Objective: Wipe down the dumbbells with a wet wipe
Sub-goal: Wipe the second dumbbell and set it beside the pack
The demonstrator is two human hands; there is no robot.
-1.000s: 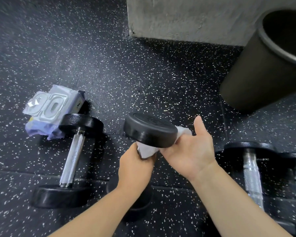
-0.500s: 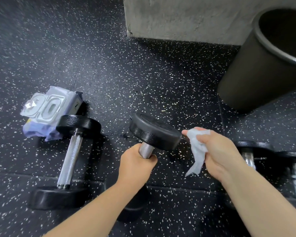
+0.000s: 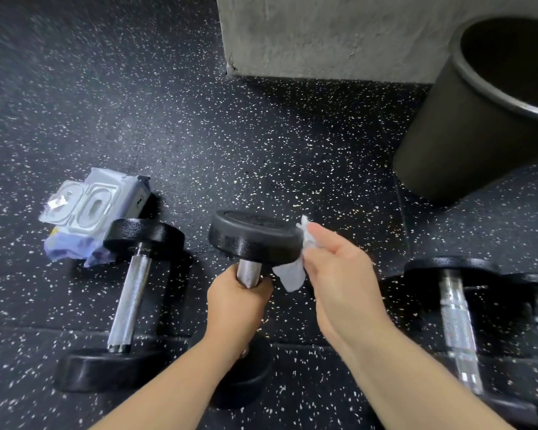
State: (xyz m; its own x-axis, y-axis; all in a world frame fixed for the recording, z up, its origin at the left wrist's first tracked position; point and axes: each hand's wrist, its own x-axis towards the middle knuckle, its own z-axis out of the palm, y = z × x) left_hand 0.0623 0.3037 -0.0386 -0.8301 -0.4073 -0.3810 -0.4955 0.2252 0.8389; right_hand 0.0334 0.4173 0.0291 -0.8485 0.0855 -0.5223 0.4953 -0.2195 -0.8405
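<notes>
The fingers of the left hand [image 3: 235, 302] were curled tightly round the knurled chrome handle of a black round-headed dumbbell [image 3: 255, 237], just beneath its upper head. The fingers of the right hand [image 3: 339, 274] were closed on a crumpled white wet wipe [image 3: 291, 274], which was pressed against the right side of that upper head. The fingertips themselves were hidden behind the wipe and the head, and only the thumb was shown, laid along the top. A loose tail of the wipe was hung below the head's rim, beside the handle. The dumbbell was held on end, slightly tilted, and its lower head was largely covered by the left wrist and forearm. Whether that head was set on the floor could not be told.

To the left of the held dumbbell, a second black dumbbell with a chrome handle [image 3: 129, 302] was laid flat on the black speckled rubber floor [image 3: 261, 150]. Further left of the held dumbbell, a soft pale-blue pack of wipes with a clear plastic lid [image 3: 90, 209] was touched by the second dumbbell's far head. To the right of the held dumbbell, two more chrome-handled black dumbbells [image 3: 457, 321] were laid side by side, the outer one cut by the frame edge. Up and to the right, well apart from the held dumbbell, a round black bin [image 3: 466, 119] was stood. Behind the held dumbbell, a grey concrete block [image 3: 323, 35] was seen.
</notes>
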